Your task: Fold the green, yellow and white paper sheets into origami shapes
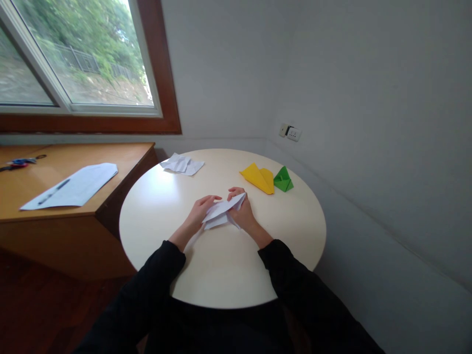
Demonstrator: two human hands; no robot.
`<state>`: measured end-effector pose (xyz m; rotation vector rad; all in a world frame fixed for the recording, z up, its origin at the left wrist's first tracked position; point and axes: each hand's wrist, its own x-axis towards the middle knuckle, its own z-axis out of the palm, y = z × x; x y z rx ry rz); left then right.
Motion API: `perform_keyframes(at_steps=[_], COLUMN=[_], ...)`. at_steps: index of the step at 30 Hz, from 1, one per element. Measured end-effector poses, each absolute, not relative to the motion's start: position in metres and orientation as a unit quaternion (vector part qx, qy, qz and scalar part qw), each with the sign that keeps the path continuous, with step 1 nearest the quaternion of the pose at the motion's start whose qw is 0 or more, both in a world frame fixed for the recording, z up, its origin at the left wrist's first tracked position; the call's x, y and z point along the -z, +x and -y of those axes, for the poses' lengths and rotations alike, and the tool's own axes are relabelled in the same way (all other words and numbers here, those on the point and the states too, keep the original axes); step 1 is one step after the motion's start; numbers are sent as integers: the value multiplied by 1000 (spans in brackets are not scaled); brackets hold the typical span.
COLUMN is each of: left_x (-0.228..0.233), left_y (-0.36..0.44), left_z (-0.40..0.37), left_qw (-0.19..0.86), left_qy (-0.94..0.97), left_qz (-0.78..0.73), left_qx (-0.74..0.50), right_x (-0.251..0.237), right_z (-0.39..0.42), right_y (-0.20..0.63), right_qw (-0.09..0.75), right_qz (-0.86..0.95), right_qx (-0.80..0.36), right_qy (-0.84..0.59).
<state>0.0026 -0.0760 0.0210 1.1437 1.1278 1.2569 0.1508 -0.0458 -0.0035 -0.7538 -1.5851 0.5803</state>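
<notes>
Both the left hand (201,209) and right hand (241,212) pinch the white folded paper (221,212) (light, limp, easily creased), best gripped along its folded edges.

Both hands meet mid-frame, fingers bent.
Left hand (200,210) and right hand (241,210) pinch inward; black-sleeved forearms converge.

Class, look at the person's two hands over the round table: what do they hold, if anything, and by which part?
Both hold a folded white paper: the left hand at its left edge, the right hand at its right tip.
</notes>
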Motion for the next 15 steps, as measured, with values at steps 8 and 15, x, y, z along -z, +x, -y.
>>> perform_keyframes(at_steps=[8,15], left_x=[-22,-18], left_y=[-4,-1], left_z=[73,71], left_qw=[634,602], left_qy=[417,446], left_qz=[-358,-345], left_qx=[-544,-565], right_x=[0,0], right_z=[45,45], right_y=[151,150], right_qw=[618,597], right_qz=[614,573], right_qx=[-309,-353], right_qy=[-383,-436])
